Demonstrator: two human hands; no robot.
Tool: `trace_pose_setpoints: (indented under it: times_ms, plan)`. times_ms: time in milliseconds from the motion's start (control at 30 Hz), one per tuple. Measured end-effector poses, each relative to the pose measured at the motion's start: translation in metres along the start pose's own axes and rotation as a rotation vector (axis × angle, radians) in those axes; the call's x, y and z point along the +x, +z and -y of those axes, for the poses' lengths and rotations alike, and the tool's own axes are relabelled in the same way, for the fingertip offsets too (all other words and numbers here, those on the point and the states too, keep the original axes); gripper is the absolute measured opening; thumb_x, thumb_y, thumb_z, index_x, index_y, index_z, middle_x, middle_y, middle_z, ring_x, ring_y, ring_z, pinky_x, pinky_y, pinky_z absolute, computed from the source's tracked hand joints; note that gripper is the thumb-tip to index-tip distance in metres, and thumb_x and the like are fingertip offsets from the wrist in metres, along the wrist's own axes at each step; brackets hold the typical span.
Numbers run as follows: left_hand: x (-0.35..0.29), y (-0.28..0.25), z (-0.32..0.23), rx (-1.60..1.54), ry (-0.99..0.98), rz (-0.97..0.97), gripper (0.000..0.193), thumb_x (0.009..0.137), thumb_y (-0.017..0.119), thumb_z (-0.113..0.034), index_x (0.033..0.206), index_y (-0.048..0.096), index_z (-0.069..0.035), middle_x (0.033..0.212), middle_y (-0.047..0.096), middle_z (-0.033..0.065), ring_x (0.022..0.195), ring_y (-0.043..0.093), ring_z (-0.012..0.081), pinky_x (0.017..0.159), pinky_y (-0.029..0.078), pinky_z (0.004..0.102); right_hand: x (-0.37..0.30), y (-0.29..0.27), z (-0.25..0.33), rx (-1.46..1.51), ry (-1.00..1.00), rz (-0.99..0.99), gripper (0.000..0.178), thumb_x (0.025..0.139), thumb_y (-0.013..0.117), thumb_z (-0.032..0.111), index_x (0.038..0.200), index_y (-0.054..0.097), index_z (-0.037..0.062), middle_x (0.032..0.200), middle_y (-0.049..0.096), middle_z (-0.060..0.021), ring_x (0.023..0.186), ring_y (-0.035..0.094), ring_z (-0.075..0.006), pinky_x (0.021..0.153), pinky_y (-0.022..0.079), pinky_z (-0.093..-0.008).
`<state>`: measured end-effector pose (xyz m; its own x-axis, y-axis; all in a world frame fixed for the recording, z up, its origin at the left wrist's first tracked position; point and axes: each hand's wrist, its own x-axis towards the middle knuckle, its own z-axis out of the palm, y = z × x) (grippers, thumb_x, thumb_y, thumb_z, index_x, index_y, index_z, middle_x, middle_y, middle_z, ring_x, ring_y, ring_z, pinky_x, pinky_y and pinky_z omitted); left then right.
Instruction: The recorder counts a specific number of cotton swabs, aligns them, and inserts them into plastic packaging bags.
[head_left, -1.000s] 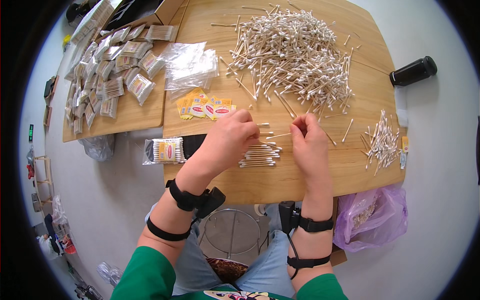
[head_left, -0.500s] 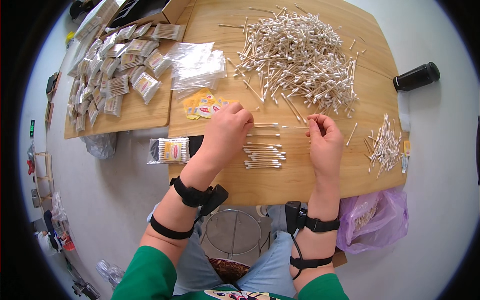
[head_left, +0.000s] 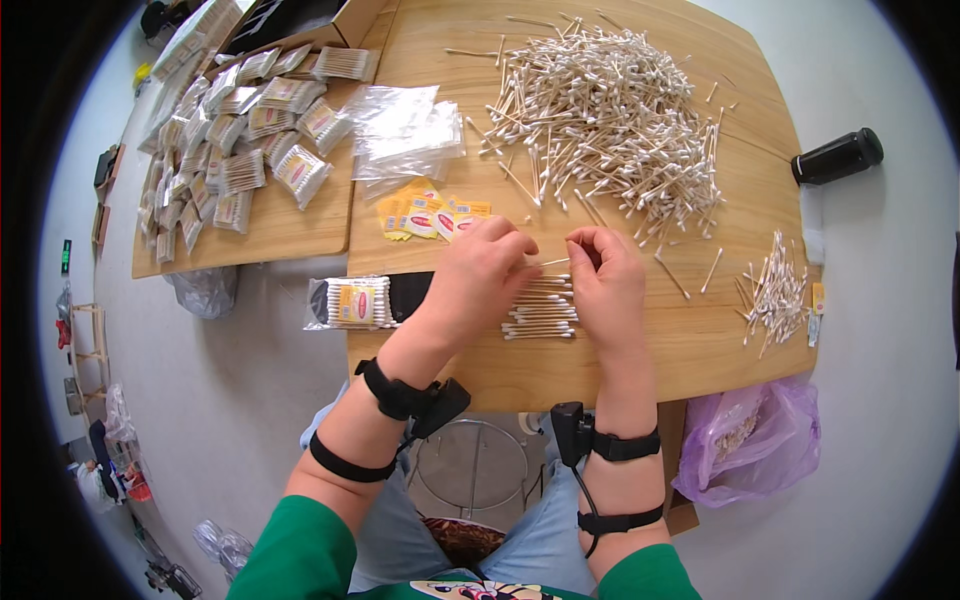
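A cotton swab [head_left: 554, 262] spans the small gap between my hands. My right hand [head_left: 608, 285] pinches its right end between thumb and forefinger. Curled around its other end are the fingers of my left hand [head_left: 485, 272]; their tips are slightly blurred and partly hidden. Just below, a row of cotton swabs [head_left: 540, 322] lies side by side on the wooden table, its upper left part covered by my left hand. Left of that hand rests a filled clear bag of swabs [head_left: 358, 302] with a yellow label, beside a black strip [head_left: 411, 294]. Yellow cards [head_left: 412, 212] lie just beyond my left hand.
A large swab pile [head_left: 610, 125] covers the far table; a smaller pile [head_left: 777, 290] sits right. Clear empty bags [head_left: 405, 135] and many filled packs [head_left: 245, 170] lie left. A black bottle [head_left: 838, 156] is at the right edge, a purple bag [head_left: 750, 440] below it.
My right hand has moved left, carrying the swab toward my left hand, and the gap between them has narrowed. My left hand has shifted slightly right and down. The view has shifted a little.
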<state>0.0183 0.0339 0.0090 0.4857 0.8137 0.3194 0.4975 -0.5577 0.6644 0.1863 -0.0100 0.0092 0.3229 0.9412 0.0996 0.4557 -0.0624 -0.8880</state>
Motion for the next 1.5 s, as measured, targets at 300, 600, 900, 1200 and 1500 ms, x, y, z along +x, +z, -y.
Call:
trace_pose_setpoints:
  times_ms: [300, 600, 900, 1200, 1500]
  plan:
    - [-0.004, -0.003, -0.002, 0.038, -0.057, 0.074, 0.008, 0.082, 0.071, -0.007, 0.085, 0.065, -0.003, 0.089, 0.060, 0.0115, 0.090, 0.058, 0.0321, 0.082, 0.048, 0.0410, 0.009, -0.088, -0.031, -0.313, 0.006, -0.384, 0.015, 0.092, 0.064, 0.005, 0.104, 0.070, 0.0012, 0.092, 0.067, -0.0127, 0.081, 0.064, -0.0262, 0.072, 0.051, -0.0361]
    - [-0.001, -0.002, -0.001, -0.008, -0.057, 0.113, 0.011, 0.084, 0.071, -0.008, 0.092, 0.067, -0.002, 0.093, 0.061, 0.0122, 0.093, 0.059, 0.0330, 0.082, 0.048, 0.0417, -0.003, -0.144, -0.072, -0.730, -0.023, -0.512, 0.028, 0.086, 0.070, 0.007, 0.113, 0.066, 0.0029, 0.104, 0.065, -0.0139, 0.105, 0.060, -0.0342, 0.094, 0.047, -0.0433]
    - [0.022, 0.017, 0.009, 0.186, -0.115, -0.196, 0.012, 0.081, 0.074, -0.009, 0.089, 0.066, -0.004, 0.093, 0.062, 0.0117, 0.094, 0.060, 0.0333, 0.081, 0.048, 0.0413, 0.004, -0.086, -0.037, -0.329, -0.009, -0.303, 0.022, 0.088, 0.067, 0.003, 0.109, 0.066, 0.0007, 0.104, 0.066, -0.0138, 0.100, 0.062, -0.0316, 0.089, 0.048, -0.0402]
    - [-0.005, -0.018, -0.054, -0.010, 0.059, 0.477, 0.005, 0.079, 0.070, -0.009, 0.083, 0.068, -0.007, 0.089, 0.061, 0.0106, 0.089, 0.062, 0.0309, 0.075, 0.052, 0.0403, 0.001, -0.081, -0.034, -0.146, 0.024, -0.282, 0.017, 0.091, 0.064, 0.002, 0.108, 0.067, -0.0009, 0.102, 0.066, -0.0106, 0.090, 0.064, -0.0213, 0.077, 0.051, -0.0320]
    - [-0.096, 0.009, -0.108, 0.197, 0.253, 1.179, 0.011, 0.083, 0.062, -0.015, 0.086, 0.065, -0.005, 0.092, 0.062, 0.0111, 0.093, 0.064, 0.0288, 0.079, 0.053, 0.0394, -0.017, -0.050, -0.028, 0.176, 0.045, -0.118, 0.017, 0.099, 0.061, 0.009, 0.112, 0.066, -0.0001, 0.100, 0.063, -0.0040, 0.082, 0.057, -0.0097, 0.073, 0.050, -0.0254]
